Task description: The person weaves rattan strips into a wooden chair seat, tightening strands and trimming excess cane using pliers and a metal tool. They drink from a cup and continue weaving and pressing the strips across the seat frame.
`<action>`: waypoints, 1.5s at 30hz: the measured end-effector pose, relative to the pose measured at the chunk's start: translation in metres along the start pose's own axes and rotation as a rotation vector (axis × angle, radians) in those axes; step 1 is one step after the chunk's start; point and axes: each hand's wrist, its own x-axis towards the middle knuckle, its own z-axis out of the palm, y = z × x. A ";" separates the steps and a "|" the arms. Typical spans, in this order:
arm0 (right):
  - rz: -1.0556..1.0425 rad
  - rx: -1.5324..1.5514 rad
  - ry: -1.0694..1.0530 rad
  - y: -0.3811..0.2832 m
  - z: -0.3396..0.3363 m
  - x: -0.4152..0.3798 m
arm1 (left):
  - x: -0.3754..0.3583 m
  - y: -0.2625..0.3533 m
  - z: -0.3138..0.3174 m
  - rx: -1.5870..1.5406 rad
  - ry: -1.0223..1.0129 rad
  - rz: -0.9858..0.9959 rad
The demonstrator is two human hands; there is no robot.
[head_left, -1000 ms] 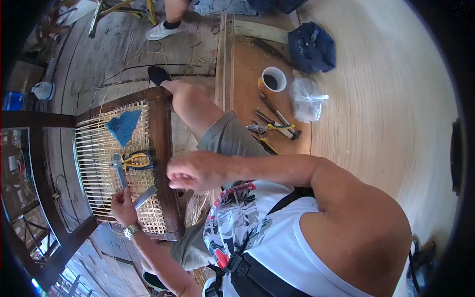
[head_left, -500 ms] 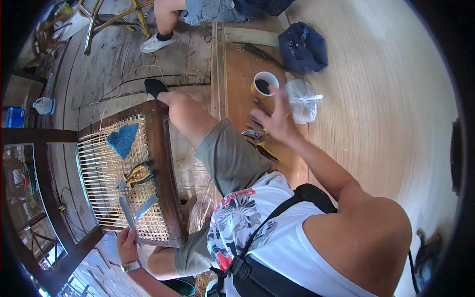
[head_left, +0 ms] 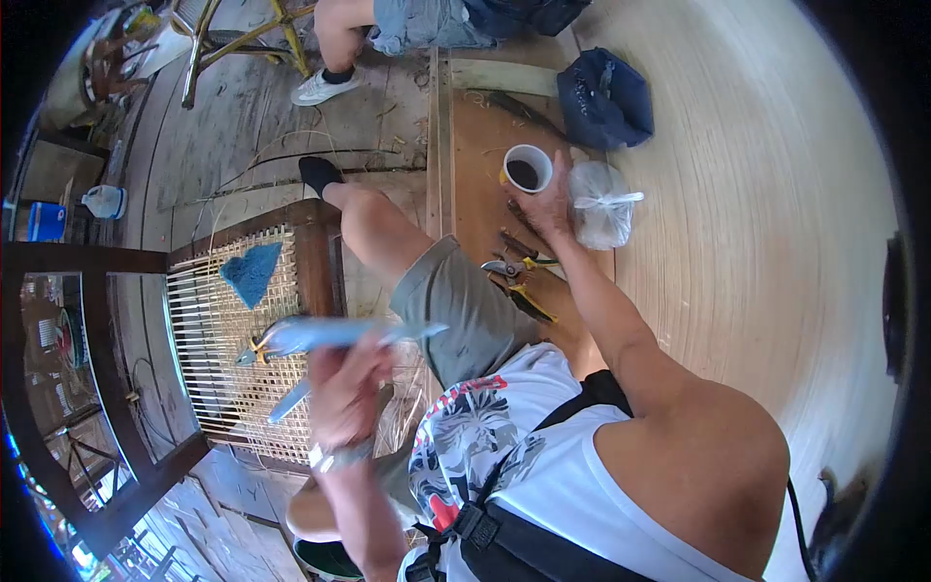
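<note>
My right hand [head_left: 546,199] is wrapped round a white and yellow cup [head_left: 507,176] of dark liquid standing on the brown board. My left hand [head_left: 347,393], blurred by motion and with a watch at its wrist, grips a long, flat, grey-blue strip [head_left: 388,333] above the seat's front edge. Below it is a chair seat of woven cane [head_left: 208,335] in a dark wooden frame. On the weave lie a blue cloth [head_left: 252,274], pliers [head_left: 254,351] with yellow and black handles, partly covered by the blurred strip, and a second flat grey piece [head_left: 289,402].
Pruning shears [head_left: 504,269] and other yellow-handled tools lie on the brown board [head_left: 465,184]. A tied clear plastic bag [head_left: 601,206] sits beside the cup, with a dark blue bag [head_left: 606,97] behind. Another person's leg [head_left: 341,44] shows at the top. A white jug [head_left: 105,202] stands at far left.
My right hand has come down onto the cup and closed round it. My left hand has lifted the flat strip off the cane seat and swung it up and to the right.
</note>
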 end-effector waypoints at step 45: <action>-0.921 1.090 -0.999 -0.411 -0.166 -0.012 | -0.084 -0.118 -0.109 0.071 0.082 0.042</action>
